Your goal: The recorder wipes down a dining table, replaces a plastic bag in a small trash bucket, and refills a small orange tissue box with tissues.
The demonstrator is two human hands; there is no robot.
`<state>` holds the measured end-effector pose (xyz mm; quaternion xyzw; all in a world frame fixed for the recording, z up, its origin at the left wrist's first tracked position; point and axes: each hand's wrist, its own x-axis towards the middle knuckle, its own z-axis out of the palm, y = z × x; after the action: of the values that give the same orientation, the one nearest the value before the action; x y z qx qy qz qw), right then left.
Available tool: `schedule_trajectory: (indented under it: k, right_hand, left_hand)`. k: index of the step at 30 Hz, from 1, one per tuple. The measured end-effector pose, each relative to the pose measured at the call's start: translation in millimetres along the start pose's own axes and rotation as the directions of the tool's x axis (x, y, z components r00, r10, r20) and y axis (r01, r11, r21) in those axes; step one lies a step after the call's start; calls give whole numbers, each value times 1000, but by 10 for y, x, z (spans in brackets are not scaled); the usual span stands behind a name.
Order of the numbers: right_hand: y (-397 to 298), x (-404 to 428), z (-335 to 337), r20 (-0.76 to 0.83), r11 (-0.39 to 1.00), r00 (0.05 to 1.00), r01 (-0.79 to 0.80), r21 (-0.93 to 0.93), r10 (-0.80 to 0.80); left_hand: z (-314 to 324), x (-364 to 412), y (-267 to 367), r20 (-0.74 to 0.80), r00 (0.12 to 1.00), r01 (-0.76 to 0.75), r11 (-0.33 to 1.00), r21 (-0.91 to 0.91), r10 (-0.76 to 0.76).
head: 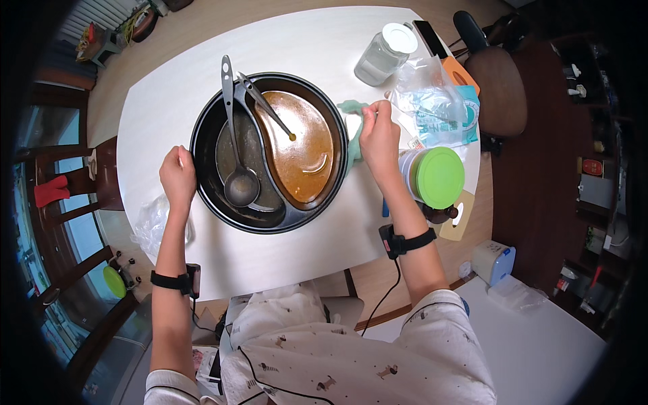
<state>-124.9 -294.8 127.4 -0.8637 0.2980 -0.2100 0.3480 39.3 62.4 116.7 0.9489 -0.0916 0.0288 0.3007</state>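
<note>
A round black divided hot pot [276,229] stands before me, split by a curved wall. Orange-brown broth [304,172] fills its right side; a thinner, darker liquid lies in the left. A metal ladle [242,186] rests in the left side, its handle over the far rim. Another metal utensil [268,109] leans across the right side, its far end in the broth. My left hand [178,174] is closed at the pot's left edge; its fingertips are partly hidden. My right hand [379,136] grips a green cloth [356,147], which hangs against the pot's right side.
On the white table [167,101], a glass jar with a white lid [382,55], a phone [429,38], plastic packaging [430,96] and a green-lidded canister [439,177] stand to the right. A clear plastic bag [154,225] lies near my left forearm. A chair [496,91] is beyond.
</note>
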Motion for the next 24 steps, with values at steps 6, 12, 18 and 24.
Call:
schedule_trajectory:
  k: [6,12,18,24]
  right_hand:
    - [333,41,-245,-83,965,989,-141,-219,126]
    - [-88,-312,-357,-87,971,987,-118,208,138]
    - [-2,-295,-1,-86,978,996,3,210,16]
    - [221,-334,-16,-59,806,992,-58,589,115]
  left_hand:
    - [11,-13,-17,1,1000,15,1000,-23,-15]
    - [-44,-43,-10,-17,1000,-16,1000,0,16]
    - [4,-14,2,-13,999,-37,999,9,37]
    - [24,-4,-39,-4,1000,11,1000,5,-11]
